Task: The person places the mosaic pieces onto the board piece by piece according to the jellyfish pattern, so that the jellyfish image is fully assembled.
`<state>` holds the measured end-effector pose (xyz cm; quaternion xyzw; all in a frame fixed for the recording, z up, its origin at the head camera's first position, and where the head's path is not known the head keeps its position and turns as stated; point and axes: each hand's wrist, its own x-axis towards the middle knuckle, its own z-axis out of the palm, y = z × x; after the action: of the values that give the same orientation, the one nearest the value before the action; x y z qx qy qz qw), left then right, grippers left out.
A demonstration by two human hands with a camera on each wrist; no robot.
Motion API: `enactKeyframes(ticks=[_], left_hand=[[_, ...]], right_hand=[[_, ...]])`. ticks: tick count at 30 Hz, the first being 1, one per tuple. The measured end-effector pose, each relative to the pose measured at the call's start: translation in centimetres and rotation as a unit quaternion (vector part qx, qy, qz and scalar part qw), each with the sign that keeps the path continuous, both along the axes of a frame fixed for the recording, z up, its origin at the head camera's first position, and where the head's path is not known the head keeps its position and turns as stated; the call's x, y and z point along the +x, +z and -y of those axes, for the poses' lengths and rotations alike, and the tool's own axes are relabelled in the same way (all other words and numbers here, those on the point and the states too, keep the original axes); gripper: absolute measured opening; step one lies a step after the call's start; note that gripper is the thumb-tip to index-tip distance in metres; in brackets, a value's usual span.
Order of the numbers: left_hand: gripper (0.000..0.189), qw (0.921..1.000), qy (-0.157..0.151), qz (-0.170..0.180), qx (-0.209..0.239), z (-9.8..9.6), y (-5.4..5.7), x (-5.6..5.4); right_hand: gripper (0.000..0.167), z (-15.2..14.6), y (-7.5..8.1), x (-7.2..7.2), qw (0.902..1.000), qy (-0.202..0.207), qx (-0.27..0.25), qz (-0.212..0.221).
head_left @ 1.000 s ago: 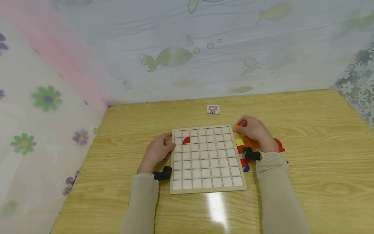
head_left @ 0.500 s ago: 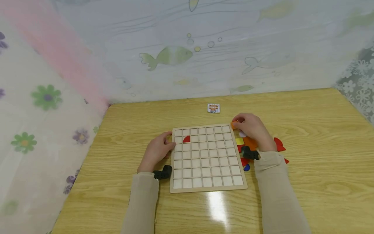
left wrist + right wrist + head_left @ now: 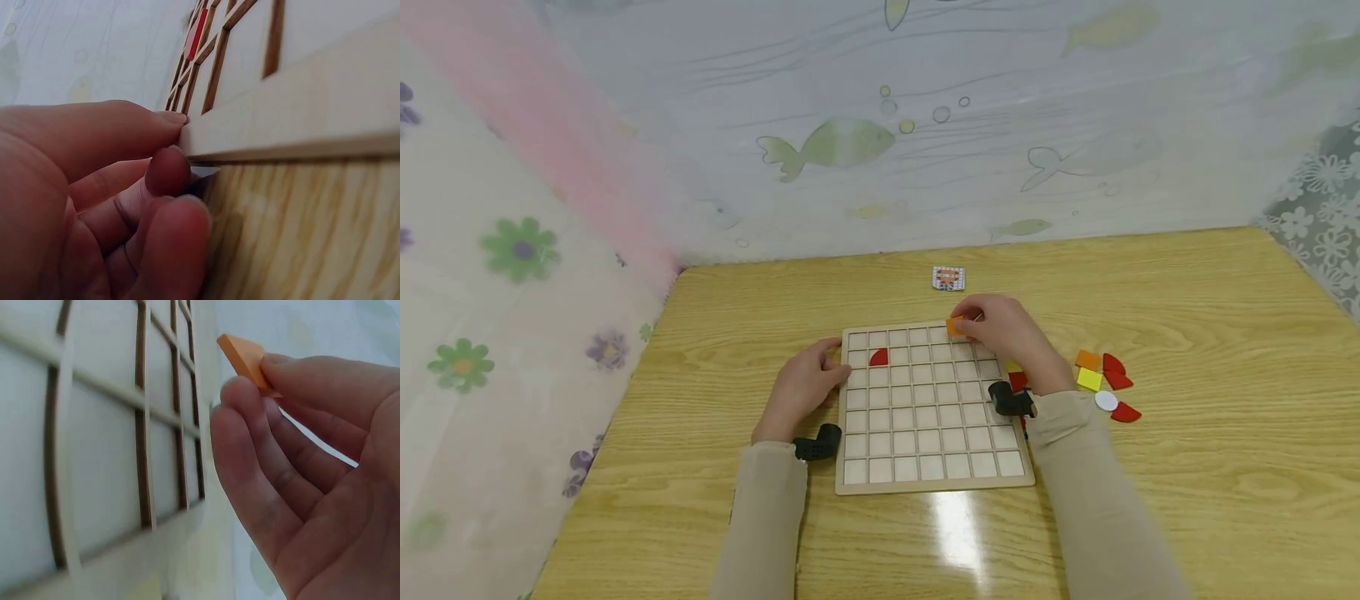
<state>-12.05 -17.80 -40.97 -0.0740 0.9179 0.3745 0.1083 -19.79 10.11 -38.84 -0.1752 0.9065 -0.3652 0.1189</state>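
Note:
A pale wooden grid board lies on the table with a red quarter-circle tile in one upper-left cell. My left hand holds the board's left edge, thumb on the rim and curled fingers against its side. Between thumb and fingers, my right hand pinches an orange square tile over the top row, right of centre. In the right wrist view the orange tile is tilted, held away from the cells. The right hand and wrist cover some upper-right cells.
A small picture card lies behind the board. To the right are another orange tile, a yellow tile, a white disc and several red pieces. More pieces by the board's right edge are partly hidden by my right forearm.
My right hand has moved left with the orange tile, from beside the upper-right corner to over the top row. Pieces on the right have come into view. The left hand stays put.

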Motion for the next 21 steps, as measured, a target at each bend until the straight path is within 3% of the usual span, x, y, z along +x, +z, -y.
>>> enactKeyframes(ticks=[14, 21], left_hand=[[0.053, 0.9998, -0.008, 0.007, -0.016, 0.1, 0.4, 0.0], [0.054, 0.9999, -0.008, 0.004, -0.006, -0.2, 0.2, 0.1]], right_hand=[[0.017, 3.8, -0.6, 1.1, 0.9962, 0.076, 0.028, -0.032], [0.013, 5.2, -0.9, 1.8, 0.9958, 0.068, 0.039, -0.048]])
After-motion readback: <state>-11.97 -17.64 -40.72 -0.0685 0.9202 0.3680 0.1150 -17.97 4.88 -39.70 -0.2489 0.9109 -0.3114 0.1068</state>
